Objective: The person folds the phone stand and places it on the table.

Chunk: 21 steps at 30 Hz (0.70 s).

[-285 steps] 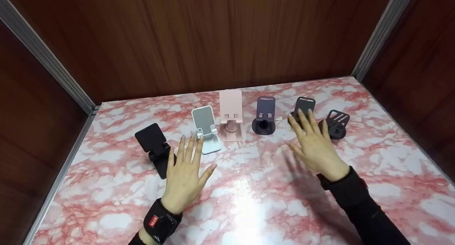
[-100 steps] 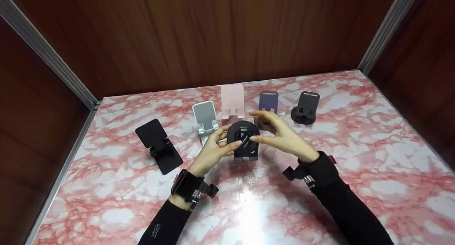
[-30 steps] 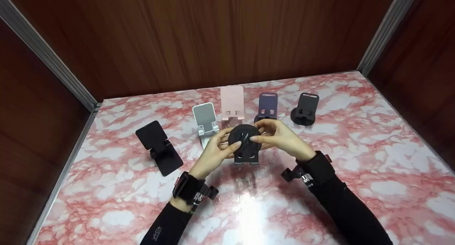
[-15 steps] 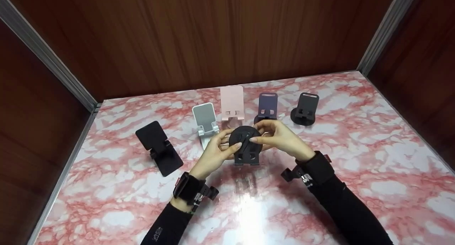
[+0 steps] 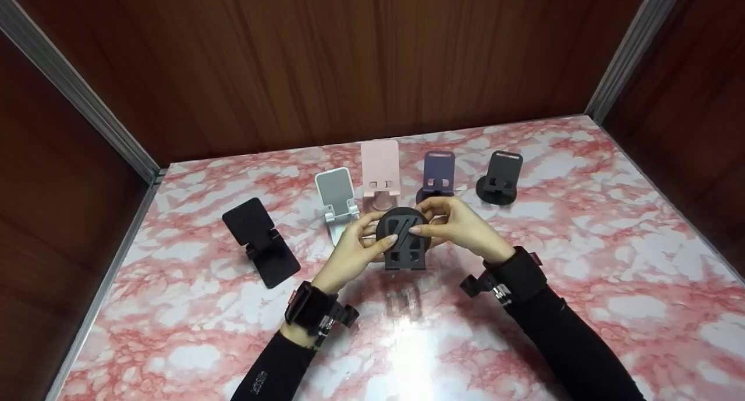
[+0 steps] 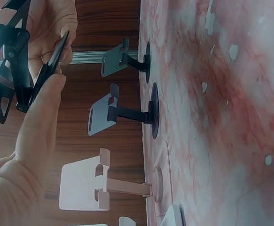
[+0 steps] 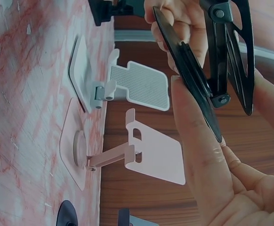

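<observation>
A small black phone stand [image 5: 405, 254] with a round base and a slotted plate is held above the table, in front of the body. My left hand [image 5: 353, 251] grips its left side, thumb on the slotted plate and fingers behind the disc. On the right side my right hand [image 5: 463, 231] pinches it in the same way, thumb on the plate. Both wrist views show the stand's hinged arm [image 7: 217, 56] partly folded between the disc [image 7: 183, 66] and the plate [image 6: 5, 70]. Behind the hands stand a white phone stand [image 5: 336, 192], a pink one [image 5: 380, 165] and a purple one [image 5: 439, 168].
A black folding phone stand [image 5: 262, 241] stands at the left of the marbled table [image 5: 192, 319]. Another black stand with a round base [image 5: 502, 177] is at the back right. Brown wood panels [image 5: 372, 57] wall in the back and sides.
Earlier both hands were spread flat and the slotted stand stood at the far right; now both hold it at the middle. Within the last second its plate has swung to show more of its face.
</observation>
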### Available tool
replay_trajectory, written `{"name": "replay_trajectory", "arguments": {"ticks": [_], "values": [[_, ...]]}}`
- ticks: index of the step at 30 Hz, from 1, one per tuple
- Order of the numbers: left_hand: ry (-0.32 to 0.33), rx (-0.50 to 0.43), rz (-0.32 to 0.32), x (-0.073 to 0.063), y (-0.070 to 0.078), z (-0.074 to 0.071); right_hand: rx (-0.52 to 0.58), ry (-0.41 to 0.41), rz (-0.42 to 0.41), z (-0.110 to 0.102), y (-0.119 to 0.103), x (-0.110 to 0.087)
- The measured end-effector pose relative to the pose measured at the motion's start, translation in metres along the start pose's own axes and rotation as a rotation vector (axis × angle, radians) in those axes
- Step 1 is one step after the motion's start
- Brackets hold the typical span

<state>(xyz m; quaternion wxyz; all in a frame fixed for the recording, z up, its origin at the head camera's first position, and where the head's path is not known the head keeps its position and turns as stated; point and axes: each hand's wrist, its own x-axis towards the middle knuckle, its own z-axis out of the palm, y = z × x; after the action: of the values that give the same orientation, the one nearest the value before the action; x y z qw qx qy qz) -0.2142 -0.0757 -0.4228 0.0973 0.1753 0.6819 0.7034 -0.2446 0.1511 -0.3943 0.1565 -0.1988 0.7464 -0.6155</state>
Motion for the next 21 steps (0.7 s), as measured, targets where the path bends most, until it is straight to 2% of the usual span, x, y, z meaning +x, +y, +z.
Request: {"name": "replay_trajectory", "arguments": {"ticks": [9,21], "values": [[0.011,0.002,-0.003,0.0004,-0.0013,0.0007,-0.007,0.0,0.003,0.0002,0.0002,-0.0004],[0.013,-0.007,0.028,0.0002,-0.002,0.0013,-0.028,0.003,-0.006,0.0005,-0.0001,0.0]]}}
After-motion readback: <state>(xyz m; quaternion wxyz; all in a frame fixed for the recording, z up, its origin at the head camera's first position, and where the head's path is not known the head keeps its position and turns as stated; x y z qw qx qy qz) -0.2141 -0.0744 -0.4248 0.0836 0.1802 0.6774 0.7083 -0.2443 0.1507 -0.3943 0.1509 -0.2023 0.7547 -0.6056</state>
